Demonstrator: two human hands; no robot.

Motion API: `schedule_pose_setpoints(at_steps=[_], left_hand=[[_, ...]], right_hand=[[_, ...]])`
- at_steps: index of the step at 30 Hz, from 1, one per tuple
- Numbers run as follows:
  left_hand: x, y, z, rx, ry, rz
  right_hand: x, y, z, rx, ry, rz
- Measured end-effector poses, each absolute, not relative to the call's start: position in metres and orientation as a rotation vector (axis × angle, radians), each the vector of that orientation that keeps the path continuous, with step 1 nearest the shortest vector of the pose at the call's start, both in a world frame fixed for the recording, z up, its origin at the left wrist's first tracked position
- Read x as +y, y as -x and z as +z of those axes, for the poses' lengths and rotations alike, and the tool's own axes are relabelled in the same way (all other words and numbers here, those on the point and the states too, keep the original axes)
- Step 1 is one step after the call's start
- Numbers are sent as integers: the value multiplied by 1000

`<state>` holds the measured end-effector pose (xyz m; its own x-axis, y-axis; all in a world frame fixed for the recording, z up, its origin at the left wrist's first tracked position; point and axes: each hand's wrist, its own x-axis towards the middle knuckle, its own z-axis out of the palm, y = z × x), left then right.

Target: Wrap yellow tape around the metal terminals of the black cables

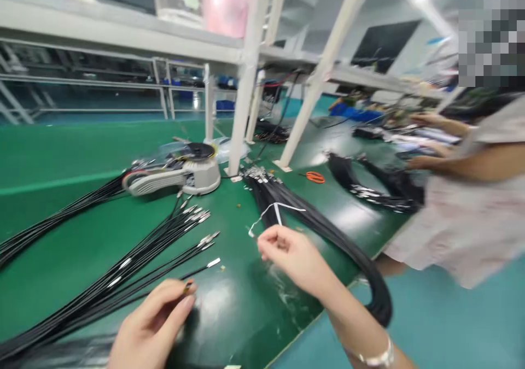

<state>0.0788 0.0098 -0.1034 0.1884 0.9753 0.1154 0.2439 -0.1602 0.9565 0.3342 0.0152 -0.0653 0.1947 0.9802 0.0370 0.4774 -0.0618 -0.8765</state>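
My left hand (pixel 153 325) is low at the front, its thumb and fingers pinched on the end of a thin black cable (pixel 197 272) that lies on the green mat (pixel 61 161). My right hand (pixel 293 257) hovers over the mat with its fingers pinched on a thin white strip (pixel 275 211) that sticks up and forks. Loose black cables with metal tips (pixel 184 221) fan out to the left of my hands. A thick bundle of black cables (pixel 328 232) runs behind my right hand and hangs over the table edge.
A grey tape dispenser (pixel 180 172) stands at the middle of the mat, white frame posts (pixel 246 85) behind it. Orange scissors (pixel 315 177) lie further right. A co-worker in a light top (pixel 463 216) stands at the right, hands over more black cable bundles (pixel 369 186).
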Motion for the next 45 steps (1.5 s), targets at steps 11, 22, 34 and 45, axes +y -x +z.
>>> schedule_pose_setpoints(at_steps=[11,22,34,45], left_hand=[[11,-81,-103,1109,-1447,1212],[12,-80,-92,954,-1358,1038],[14,-81,-94,980,-1110,1054],[14,-79,-89,980,-1015,1020]], right_hand=[[-7,-236,-92,-1567,1373,681],[-11,-233,-93,-1660,1254,728],[-10,-231,-102,-1539,1251,771],[-10,-232,-95,-1529,1252,801]])
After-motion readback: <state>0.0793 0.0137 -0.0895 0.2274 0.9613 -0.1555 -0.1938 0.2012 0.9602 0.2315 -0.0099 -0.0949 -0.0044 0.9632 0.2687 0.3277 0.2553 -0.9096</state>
